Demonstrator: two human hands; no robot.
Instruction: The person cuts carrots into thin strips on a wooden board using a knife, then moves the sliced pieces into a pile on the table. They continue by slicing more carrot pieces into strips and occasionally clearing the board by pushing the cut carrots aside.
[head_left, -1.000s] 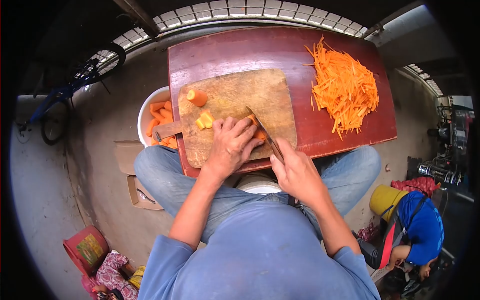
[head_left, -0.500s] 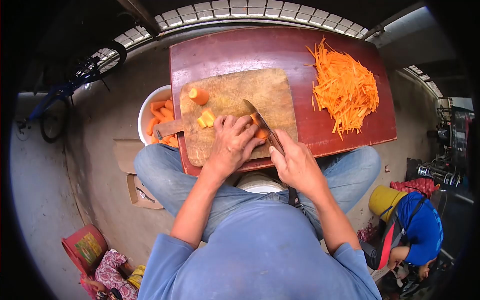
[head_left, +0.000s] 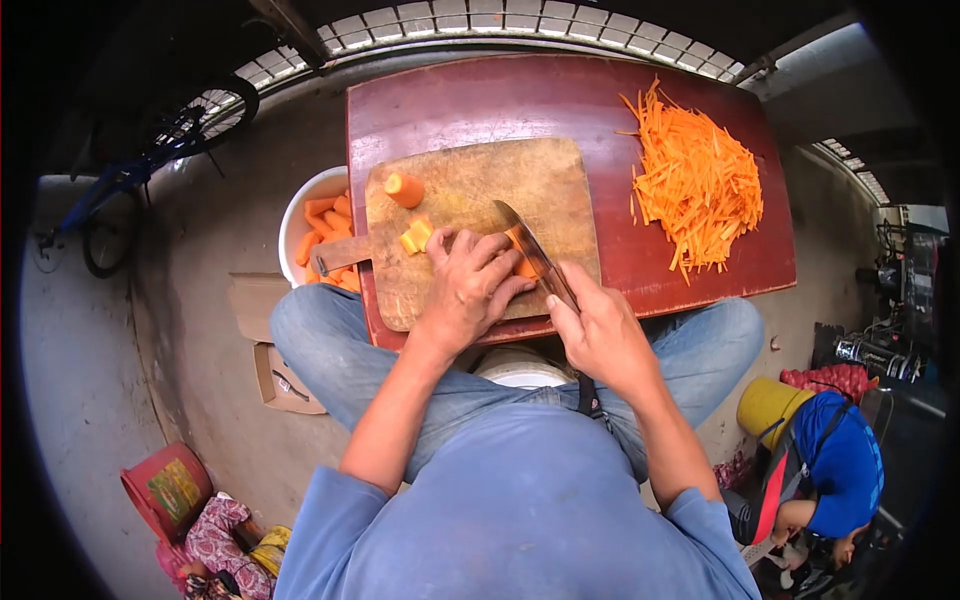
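Observation:
On a wooden cutting board (head_left: 480,180) with a handle, my left hand (head_left: 468,285) presses a piece of carrot (head_left: 524,266), fingers curled over it so that most of it is hidden. My right hand (head_left: 598,328) is wrapped round the handle of a knife (head_left: 530,240), whose blade lies along the carrot's right side, close by my left fingertips. Left of my fingers are a few small yellow-orange offcuts (head_left: 416,236). A short carrot chunk (head_left: 404,190) stands near the board's upper left corner.
The board rests on a red table (head_left: 440,105). A large heap of shredded carrot (head_left: 697,185) covers its right part. A white bucket (head_left: 290,235) of peeled carrots stands left. Two other people bend down at lower left and lower right (head_left: 845,460), near a yellow bucket (head_left: 770,408).
The whole view has shifted slightly. My hands and the knife keep nearly the same place over the carrot.

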